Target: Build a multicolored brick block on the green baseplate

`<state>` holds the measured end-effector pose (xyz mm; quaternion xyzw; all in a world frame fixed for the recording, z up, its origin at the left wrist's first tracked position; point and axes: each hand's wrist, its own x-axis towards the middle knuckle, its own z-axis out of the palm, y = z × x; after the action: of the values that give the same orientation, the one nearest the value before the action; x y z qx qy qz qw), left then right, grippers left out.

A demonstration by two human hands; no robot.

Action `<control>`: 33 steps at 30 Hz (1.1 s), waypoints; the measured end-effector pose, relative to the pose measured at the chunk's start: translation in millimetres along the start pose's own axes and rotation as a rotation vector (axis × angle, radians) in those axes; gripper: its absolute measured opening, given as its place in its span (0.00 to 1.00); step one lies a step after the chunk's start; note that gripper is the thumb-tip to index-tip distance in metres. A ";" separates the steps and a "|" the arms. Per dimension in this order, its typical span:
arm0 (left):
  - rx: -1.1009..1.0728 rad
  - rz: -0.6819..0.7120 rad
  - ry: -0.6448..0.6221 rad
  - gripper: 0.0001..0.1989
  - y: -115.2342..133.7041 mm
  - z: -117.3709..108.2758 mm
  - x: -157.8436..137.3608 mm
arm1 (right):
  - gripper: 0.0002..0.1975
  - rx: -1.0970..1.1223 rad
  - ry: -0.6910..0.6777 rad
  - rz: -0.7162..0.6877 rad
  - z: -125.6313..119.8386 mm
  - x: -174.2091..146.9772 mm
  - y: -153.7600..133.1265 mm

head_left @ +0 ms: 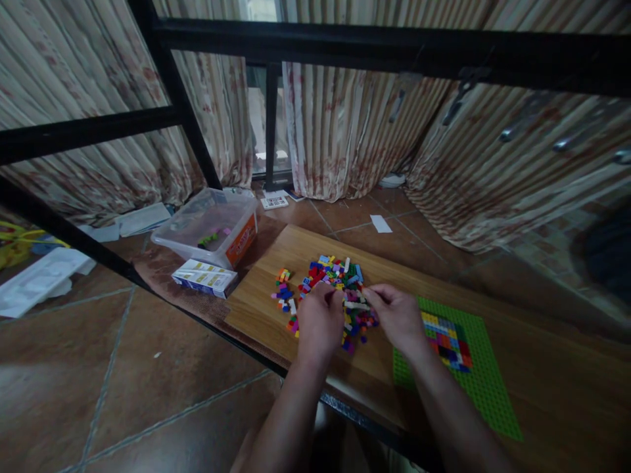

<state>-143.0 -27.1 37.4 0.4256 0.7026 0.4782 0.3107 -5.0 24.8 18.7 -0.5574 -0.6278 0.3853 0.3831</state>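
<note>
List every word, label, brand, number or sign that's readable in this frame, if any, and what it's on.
No text is readable.
Orange label on the clear bin: pale lettering, too blurred to read.
Small box: printing too small to read.
White sheet behind the bin: dark code-like pattern, too small to make out.

Glossy plastic bricks (pixel 355 307); studded plastic baseplate (pixel 488 387); smooth wood-grain board (pixel 269 279); clear plastic tub (pixel 190 217); matt cloth curtains (pixel 335 131).

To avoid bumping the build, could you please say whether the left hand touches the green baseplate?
Apart: the head view shows loose bricks and wood between the left hand and green baseplate.
</note>
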 end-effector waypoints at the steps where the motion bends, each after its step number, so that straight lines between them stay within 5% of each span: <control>1: 0.108 0.017 0.005 0.08 -1.1 -4.8 2.2 | 0.13 -0.076 -0.021 -0.036 1.3 4.3 -0.3; 10: 0.490 0.082 -0.058 0.07 -7.1 -5.3 3.9 | 0.05 -0.342 -0.206 -0.125 23.2 17.6 -2.5; 19: 0.389 0.104 0.032 0.12 -8.4 -15.3 8.2 | 0.11 -0.192 0.006 -0.223 13.5 14.8 -8.2; 22: 0.217 0.083 0.189 0.10 -9.1 -37.9 14.7 | 0.11 -0.144 -0.024 -0.243 21.7 15.0 -14.3; 28: -0.295 0.016 0.783 0.08 -21.2 -94.3 28.6 | 0.08 -0.242 -0.268 -0.417 70.6 16.2 -38.8; 33: -0.472 -0.002 0.808 0.07 -26.4 -108.4 30.1 | 0.06 -0.508 -0.417 -0.494 109.2 19.3 -52.3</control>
<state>-255.7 -49.1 49.7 0.1226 0.6396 0.7521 0.1011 -127.3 33.6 22.5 -0.3769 -0.8820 0.2191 0.1790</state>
